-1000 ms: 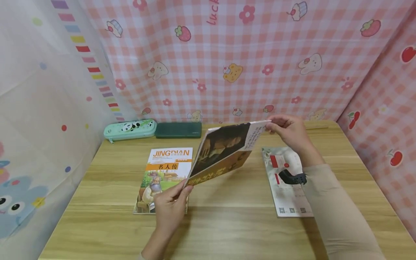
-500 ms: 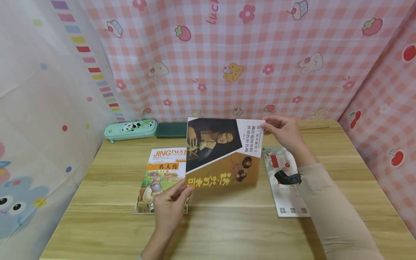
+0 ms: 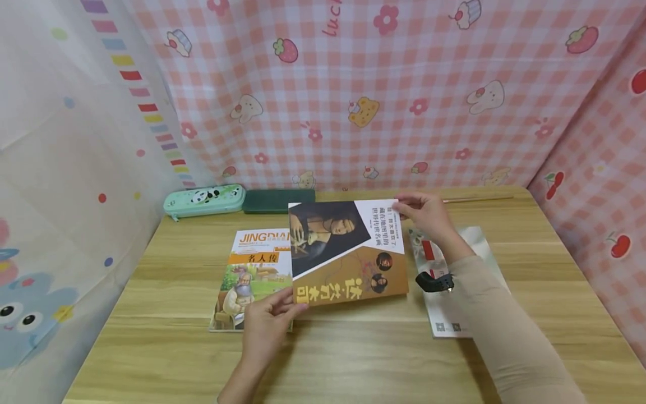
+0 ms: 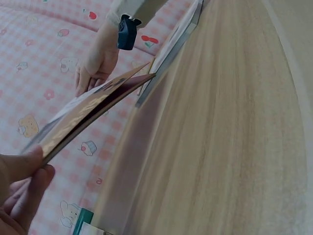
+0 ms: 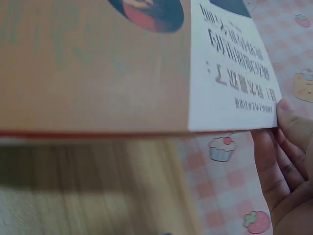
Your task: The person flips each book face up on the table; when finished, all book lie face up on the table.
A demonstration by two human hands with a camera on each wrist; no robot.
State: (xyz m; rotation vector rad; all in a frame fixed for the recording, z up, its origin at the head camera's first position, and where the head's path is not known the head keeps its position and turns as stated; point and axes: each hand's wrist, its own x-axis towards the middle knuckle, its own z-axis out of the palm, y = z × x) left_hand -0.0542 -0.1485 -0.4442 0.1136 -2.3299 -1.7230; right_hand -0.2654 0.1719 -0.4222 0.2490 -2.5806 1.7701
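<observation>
A: What's nearest the bottom of the head view?

B: The left hand [image 3: 267,331], low and a little left of centre. Its thumb and fingers pinch the lower left corner of the art book [image 3: 348,252], a thin volume with a portrait painting and a brown band of yellow characters on the cover.

A: And the other corner?

B: The right hand [image 3: 424,216], right of centre, pinches the book's upper right corner at the white text panel; the right wrist view shows a thumb on that white corner with fingers curled behind it. A dark wrist device [image 3: 433,281] sits on that arm.

A: Where is the book itself?

B: Mid-frame, held between both hands. The left wrist view shows it tilted, lifted off the wooden table [image 3: 353,359].

A: Anything under or beside it?

B: Left of it, an orange-titled book [image 3: 252,275] lies flat, its right edge hidden behind the held one. To the right, a white booklet [image 3: 454,314] lies under the right forearm.

A: Farther back?

B: At the table's far edge, upper left of centre, a mint panda pencil case [image 3: 204,200] sits beside a dark green case [image 3: 277,200]. Behind them hangs pink checked cloth [image 3: 404,84].
</observation>
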